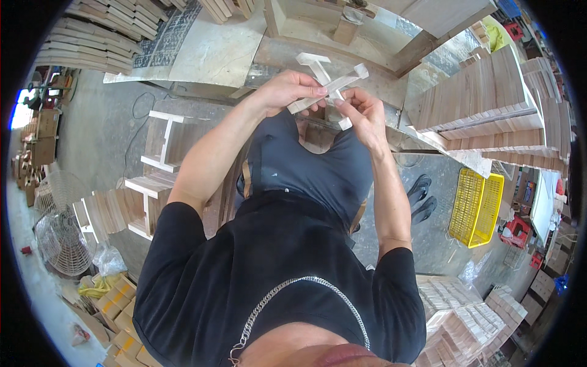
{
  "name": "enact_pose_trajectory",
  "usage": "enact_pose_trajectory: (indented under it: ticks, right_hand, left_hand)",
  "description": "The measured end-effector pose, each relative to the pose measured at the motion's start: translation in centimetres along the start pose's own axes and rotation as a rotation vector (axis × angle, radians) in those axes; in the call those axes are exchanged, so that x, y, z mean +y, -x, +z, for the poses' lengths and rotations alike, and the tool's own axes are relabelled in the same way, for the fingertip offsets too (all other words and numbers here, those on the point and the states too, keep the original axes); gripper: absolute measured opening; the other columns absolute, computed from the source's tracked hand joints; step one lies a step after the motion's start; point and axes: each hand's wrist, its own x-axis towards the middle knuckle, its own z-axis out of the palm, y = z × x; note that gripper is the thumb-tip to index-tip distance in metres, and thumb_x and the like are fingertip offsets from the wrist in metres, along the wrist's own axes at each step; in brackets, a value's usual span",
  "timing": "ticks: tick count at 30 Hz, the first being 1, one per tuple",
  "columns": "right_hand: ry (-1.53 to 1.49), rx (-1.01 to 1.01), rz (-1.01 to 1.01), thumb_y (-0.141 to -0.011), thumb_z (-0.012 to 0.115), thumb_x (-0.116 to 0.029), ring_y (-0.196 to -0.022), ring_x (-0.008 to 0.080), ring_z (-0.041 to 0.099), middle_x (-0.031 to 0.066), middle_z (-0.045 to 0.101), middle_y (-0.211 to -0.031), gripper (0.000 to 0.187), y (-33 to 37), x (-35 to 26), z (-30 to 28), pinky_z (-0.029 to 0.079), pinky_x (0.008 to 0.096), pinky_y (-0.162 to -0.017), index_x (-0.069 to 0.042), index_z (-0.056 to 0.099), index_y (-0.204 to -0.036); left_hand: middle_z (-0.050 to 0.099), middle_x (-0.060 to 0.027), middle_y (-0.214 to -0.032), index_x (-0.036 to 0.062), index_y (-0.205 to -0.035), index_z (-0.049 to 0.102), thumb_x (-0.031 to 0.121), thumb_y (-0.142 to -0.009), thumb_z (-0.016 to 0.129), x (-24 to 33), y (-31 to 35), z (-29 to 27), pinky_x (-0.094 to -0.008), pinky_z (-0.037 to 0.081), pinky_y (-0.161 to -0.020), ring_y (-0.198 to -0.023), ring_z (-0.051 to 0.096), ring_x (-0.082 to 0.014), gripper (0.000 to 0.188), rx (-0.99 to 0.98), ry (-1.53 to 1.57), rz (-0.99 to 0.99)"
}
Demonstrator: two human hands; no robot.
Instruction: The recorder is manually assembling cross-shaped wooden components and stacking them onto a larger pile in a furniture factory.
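Note:
Over my lap, at the edge of the workbench (333,55), two pale wooden pieces cross each other in an X. My left hand (284,92) is closed on the wooden bar (350,81) that slants up to the right, thumb on top near the crossing. With my right hand (365,115) I pinch the other wooden piece (320,71), close to its near end; its far end carries a short crosspiece. My fingers cover part of the crossing, so I cannot tell how the two are joined.
Stacked wooden slats (471,92) stand on the bench at right. H-shaped wooden frames (164,142) are piled at my left. A yellow plastic basket (477,208) and dark slippers (420,199) are on the floor at right. More wooden blocks (458,312) lie at lower right.

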Motion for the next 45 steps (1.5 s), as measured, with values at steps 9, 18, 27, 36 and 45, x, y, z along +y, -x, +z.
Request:
enact_pose_trajectory:
  ticks: [9, 18, 27, 36, 45]
  right_hand:
    - [-0.365, 0.134, 0.095, -0.093, 0.068, -0.014, -0.064, 0.0105, 0.060, 0.0056, 0.070, -0.078, 0.013, -4.7, 0.5, -2.0, 0.043, 0.0250, -0.060, -0.001, 0.071, -0.095]
    - [-0.350, 0.240, 0.087, -0.098, 0.055, -0.027, -0.060, 0.0159, 0.059, 0.0102, 0.069, -0.076, 0.032, -12.7, -0.9, -2.9, 0.042, 0.0283, -0.057, 0.001, 0.068, -0.095]
    - [-0.094, 0.592, 0.028, -0.105, 0.046, -0.037, -0.064, 0.0166, 0.057, 0.0065, 0.064, -0.072, 0.047, -17.5, -1.1, -3.7, 0.041, 0.0341, -0.059, -0.003, 0.066, -0.081]
    - [0.551, 0.688, -0.258, -0.104, 0.056, -0.025, -0.089, 0.0431, 0.062, 0.0243, 0.065, -0.091, 0.031, -1.6, 0.8, -1.6, 0.047, 0.0485, -0.080, 0.002, 0.067, -0.094]
    - [0.650, 0.769, 0.148, -0.103, 0.056, -0.025, -0.087, 0.0394, 0.066, 0.0223, 0.068, -0.089, 0.032, 18.4, 4.6, -4.5, 0.050, 0.0438, -0.079, 0.002, 0.073, -0.100]
  left_hand:
    - [0.069, -0.0103, -0.121, -0.0009, -0.128, 0.063, 0.025, -0.099, 0.069, 2.6, -1.0, -0.7, -0.0380, 0.062, -0.082, -0.113, 0.067, -0.0190, 0.039, 0.024, 0.258, 0.169]
    - [0.072, -0.0091, -0.087, -0.0048, -0.109, 0.065, 0.017, -0.099, 0.068, 4.5, -5.4, -0.7, -0.0303, 0.056, -0.063, -0.068, 0.071, -0.0153, 0.025, 0.538, -0.588, 0.436]
    - [0.070, -0.0173, -0.076, -0.0015, -0.096, 0.063, 0.023, -0.098, 0.067, 6.0, -12.6, -4.0, -0.0407, 0.053, -0.063, -0.065, 0.071, -0.0271, 0.025, 0.626, -0.770, 0.650]
    - [0.069, -0.0266, -0.085, -0.0031, -0.102, 0.066, 0.026, -0.098, 0.065, 5.3, -13.0, -4.9, -0.0526, 0.052, -0.071, -0.083, 0.068, -0.0456, 0.029, 0.626, -0.861, 0.702]
    - [0.070, -0.0297, -0.092, -0.0050, -0.105, 0.065, 0.025, -0.097, 0.065, 6.0, -14.0, -4.9, -0.0535, 0.052, -0.076, -0.091, 0.067, -0.0490, 0.031, 0.583, -0.837, 0.747]
